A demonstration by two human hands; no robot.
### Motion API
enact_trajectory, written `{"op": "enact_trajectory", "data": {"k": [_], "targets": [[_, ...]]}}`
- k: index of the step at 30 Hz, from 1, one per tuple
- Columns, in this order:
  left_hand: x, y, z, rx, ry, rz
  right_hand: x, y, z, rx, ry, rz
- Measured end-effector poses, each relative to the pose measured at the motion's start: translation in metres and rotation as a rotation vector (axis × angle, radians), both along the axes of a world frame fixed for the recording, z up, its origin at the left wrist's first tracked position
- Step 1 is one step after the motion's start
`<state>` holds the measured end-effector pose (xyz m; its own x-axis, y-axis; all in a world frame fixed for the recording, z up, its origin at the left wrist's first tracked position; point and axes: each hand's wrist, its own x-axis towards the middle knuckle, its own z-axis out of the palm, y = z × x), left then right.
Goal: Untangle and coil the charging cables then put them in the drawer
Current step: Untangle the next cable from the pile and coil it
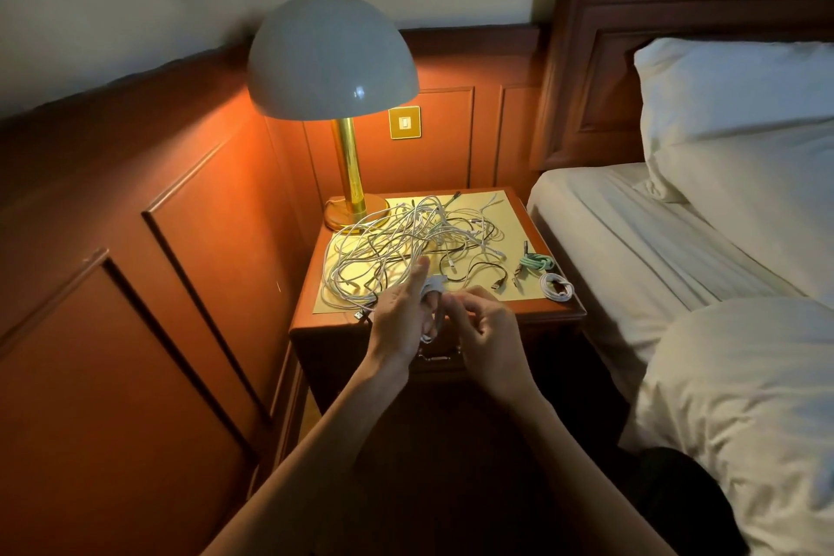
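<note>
Above the nightstand (559,308), cable (435,284) loops round straight left fingers (417,274) (right fingers (471,302) pinch it).

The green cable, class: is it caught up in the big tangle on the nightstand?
No, the green cable lies coiled near the right edge of the nightstand, apart from the tangle.
</note>
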<state>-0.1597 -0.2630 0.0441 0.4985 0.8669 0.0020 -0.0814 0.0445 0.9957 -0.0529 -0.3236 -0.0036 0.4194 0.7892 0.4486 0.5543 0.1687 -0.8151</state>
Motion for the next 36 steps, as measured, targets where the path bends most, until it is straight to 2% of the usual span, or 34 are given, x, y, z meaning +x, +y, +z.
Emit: {"op": "enact_trajectory", "data": {"k": [2,6,7,10,13,17,23,27,31,33,36], "targets": [[0.0,0.004,-0.005,0.137,0.052,-0.022,0.002,0.001,-0.007,0.009,-0.12,-0.054],[-0.004,0.018,-0.017,0.615,0.301,-0.005,0.012,0.001,-0.005,-0.035,-0.143,-0.06],[-0.007,0.024,-0.018,0.666,0.344,-0.048,0.013,0.001,-0.004,-0.065,-0.166,-0.054],[-0.013,0.035,-0.019,0.644,0.398,-0.252,0.019,0.001,-0.005,-0.124,-0.213,-0.031],[-0.017,0.037,-0.02,0.753,0.514,-0.333,0.027,0.0,-0.007,-0.138,-0.248,0.021],[-0.016,0.036,-0.024,0.898,0.425,-0.29,0.03,-0.003,-0.001,-0.147,-0.273,0.083],[-0.013,0.029,-0.023,1.118,0.459,-0.16,0.033,-0.007,0.007,-0.16,-0.313,0.099],[-0.015,0.04,-0.037,1.157,0.448,-0.168,0.042,-0.019,0.023,-0.21,-0.238,0.275],[-0.027,0.031,-0.044,1.063,0.373,-0.354,0.066,-0.029,0.043,-0.306,-0.257,0.339],[-0.026,0.013,-0.035,0.984,0.268,-0.38,0.07,-0.027,0.046,-0.254,-0.22,0.318],[-0.019,0.002,-0.026,0.921,0.19,-0.276,0.057,-0.02,0.032,-0.104,-0.047,0.267]]}}
